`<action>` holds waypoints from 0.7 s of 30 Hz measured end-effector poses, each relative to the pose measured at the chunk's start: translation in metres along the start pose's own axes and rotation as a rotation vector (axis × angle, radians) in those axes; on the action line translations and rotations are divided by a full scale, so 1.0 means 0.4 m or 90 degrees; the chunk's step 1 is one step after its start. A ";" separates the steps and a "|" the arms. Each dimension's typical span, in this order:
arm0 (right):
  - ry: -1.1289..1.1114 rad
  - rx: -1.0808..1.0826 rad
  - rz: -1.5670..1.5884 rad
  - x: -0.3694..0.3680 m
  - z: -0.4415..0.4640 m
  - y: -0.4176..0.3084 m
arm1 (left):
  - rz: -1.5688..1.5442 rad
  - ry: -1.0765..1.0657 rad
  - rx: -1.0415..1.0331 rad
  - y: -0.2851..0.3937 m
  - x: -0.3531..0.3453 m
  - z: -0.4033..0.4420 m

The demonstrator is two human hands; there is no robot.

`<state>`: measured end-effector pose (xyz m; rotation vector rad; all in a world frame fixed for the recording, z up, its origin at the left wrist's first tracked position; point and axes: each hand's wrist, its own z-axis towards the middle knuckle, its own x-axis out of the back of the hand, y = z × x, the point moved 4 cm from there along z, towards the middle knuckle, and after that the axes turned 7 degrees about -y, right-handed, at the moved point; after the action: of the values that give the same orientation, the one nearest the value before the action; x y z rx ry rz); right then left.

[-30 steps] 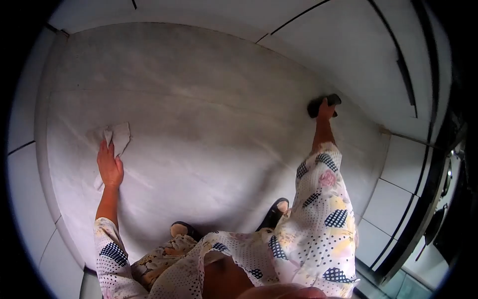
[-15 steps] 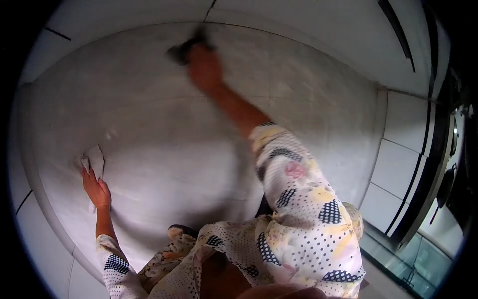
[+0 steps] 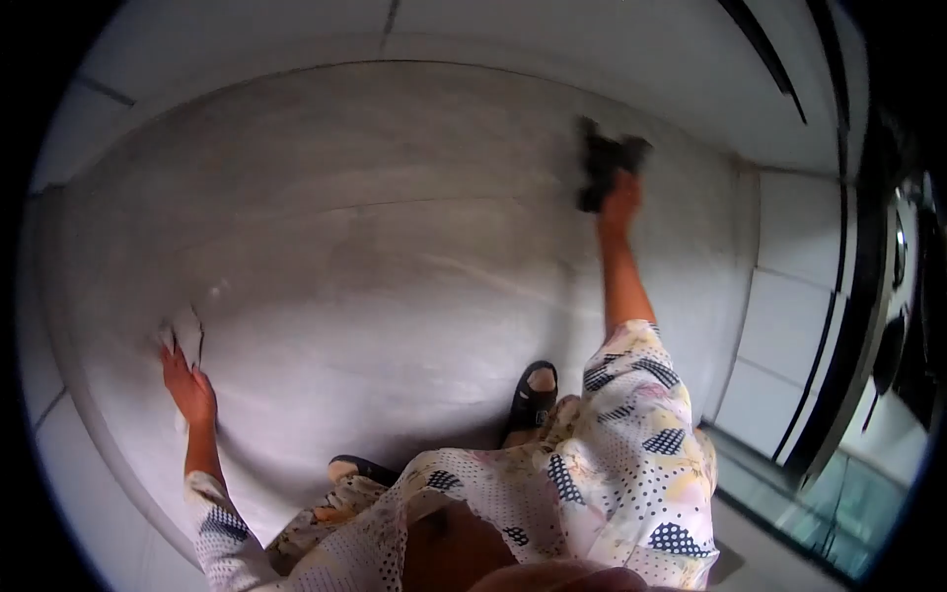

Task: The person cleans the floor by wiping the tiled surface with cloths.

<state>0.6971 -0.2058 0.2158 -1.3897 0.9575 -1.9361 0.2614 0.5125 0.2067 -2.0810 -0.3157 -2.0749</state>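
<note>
My right hand (image 3: pixel 619 205) is closed around a crumpled dark cloth (image 3: pixel 604 163), blurred by motion, against the grey floor (image 3: pixel 395 257) on the far right side. To the left, my left hand (image 3: pixel 189 387) rests with its fingers stretched out over a thin whitish piece (image 3: pixel 187 331) with an uneven edge. That piece looks like paper or light cloth; part of it is hidden beneath the hand. Both arms reach out from patterned sleeves.
White cabinet fronts (image 3: pixel 779 316) stand along the right, and pale panels (image 3: pixel 296 35) border the far edge. My sandalled feet, one in a dark sandal (image 3: pixel 533 400), are close to my body. A glass-fronted section (image 3: pixel 853 513) is at the lower right.
My right hand has swept the dark cloth from the far middle to the right and somewhat nearer. My left hand stays almost in place. A second sandalled foot now shows.
</note>
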 end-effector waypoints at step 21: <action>-0.414 0.567 -0.239 -0.998 -0.525 -0.729 | -0.189 0.081 0.195 0.040 -0.007 0.071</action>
<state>0.6064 0.3230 0.1900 -1.4933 -0.4594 -1.6044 0.2932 0.5051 0.2042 -1.8016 -0.9067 -2.1378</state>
